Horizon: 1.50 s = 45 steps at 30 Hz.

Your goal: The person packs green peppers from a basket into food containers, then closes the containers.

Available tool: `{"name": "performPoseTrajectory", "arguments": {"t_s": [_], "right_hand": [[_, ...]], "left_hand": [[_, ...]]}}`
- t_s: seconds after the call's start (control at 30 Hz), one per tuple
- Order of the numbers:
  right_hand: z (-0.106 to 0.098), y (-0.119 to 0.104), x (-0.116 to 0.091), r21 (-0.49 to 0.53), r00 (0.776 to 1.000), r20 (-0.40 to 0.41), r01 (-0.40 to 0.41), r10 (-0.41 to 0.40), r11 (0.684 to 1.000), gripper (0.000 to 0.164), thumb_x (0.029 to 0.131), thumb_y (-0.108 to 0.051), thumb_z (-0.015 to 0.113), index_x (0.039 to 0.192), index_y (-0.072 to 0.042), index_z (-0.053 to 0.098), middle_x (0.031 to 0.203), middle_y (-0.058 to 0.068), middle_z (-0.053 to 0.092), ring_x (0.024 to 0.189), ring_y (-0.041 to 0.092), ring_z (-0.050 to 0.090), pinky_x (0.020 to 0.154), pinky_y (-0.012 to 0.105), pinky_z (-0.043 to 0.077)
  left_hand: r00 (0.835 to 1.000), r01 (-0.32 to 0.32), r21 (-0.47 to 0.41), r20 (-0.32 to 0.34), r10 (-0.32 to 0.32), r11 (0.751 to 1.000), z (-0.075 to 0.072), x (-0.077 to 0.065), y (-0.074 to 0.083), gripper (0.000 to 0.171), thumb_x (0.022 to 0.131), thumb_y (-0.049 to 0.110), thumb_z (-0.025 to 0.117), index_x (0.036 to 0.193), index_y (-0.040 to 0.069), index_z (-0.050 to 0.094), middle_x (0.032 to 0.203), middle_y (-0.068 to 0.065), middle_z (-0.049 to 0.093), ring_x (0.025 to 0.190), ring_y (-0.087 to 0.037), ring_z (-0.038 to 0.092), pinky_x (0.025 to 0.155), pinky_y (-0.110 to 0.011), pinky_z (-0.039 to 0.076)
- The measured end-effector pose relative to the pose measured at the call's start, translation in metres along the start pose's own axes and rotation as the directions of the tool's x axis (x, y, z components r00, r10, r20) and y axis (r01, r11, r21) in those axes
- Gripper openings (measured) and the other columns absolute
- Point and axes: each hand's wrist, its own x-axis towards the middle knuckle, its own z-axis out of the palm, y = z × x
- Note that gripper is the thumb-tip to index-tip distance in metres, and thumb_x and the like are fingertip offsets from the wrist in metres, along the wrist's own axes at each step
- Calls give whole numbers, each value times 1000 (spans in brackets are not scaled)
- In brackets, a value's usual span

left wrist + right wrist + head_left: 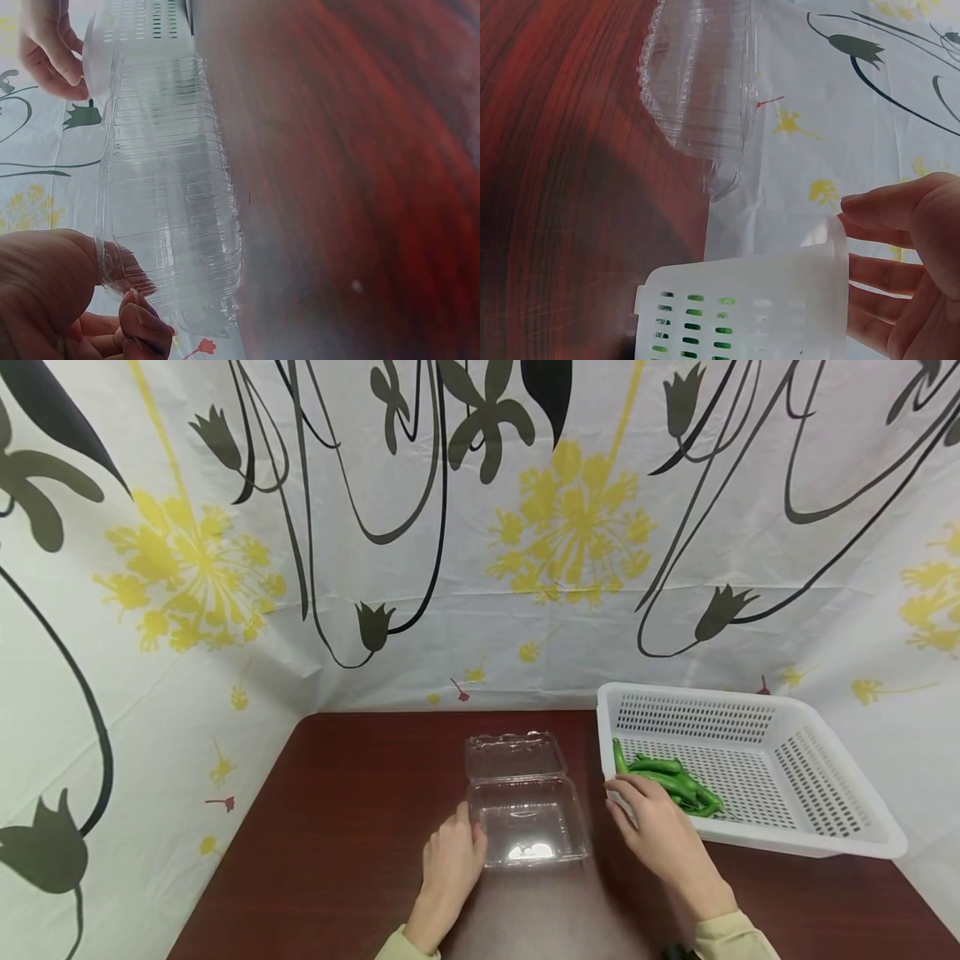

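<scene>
A clear hinged plastic container (531,818) lies with its lid (516,756) folded back on the dark red table. My left hand (453,852) pinches its left edge, thumb and fingers on the rim (105,262) in the left wrist view. To the right, my right hand (660,835) is over the front left corner of a white perforated basket (795,835), fingers bent loosely. Several green peppers (675,777) lie in that corner, beside the fingers. In the right wrist view, the basket wall (780,300) hides the right fingertips, while the thumb (862,206) shows at the rim.
The dark red wooden table (360,810) stretches left of the container and in front of it. A white cloth (480,568) with flower prints hangs behind and at the sides. The basket covers the table's right part.
</scene>
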Motion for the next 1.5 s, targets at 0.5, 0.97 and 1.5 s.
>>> {"name": "performPoseTrajectory", "arguments": {"t_s": [0.5, 0.97, 1.5], "right_hand": [[-2, 4, -1, -15, 997, 45, -68, 69, 998, 26, 84, -2, 76, 110, -2, 71, 112, 15, 68, 102, 37, 66, 79, 53, 54], [-2, 18, 1, -35, 998, 34, -60, 62, 998, 27, 83, 1, 77, 109, -1, 71, 110, 16, 67, 101, 38, 65, 75, 53, 55], [-3, 35, 6, -48, 996, 50, -67, 69, 997, 34, 78, -4, 84, 110, -2, 71, 108, 20, 67, 99, 41, 63, 71, 56, 53]], "left_hand": [[1000, 17, -4, 19, -17, 1000, -1, 0, 0, 33, 83, 6, 71, 112, -8, 65, 74, -13, 67, 52, -26, 63, 42, -32, 44], [1000, 13, 7, 20, -13, 1000, 3, 0, -1, 33, 83, 7, 71, 113, -7, 65, 79, -15, 69, 55, -27, 66, 43, -33, 45], [1000, 5, 13, -4, -5, 1000, 4, 1, -1, 31, 82, 6, 72, 110, -7, 65, 74, -13, 67, 53, -27, 64, 42, -33, 44]]}}
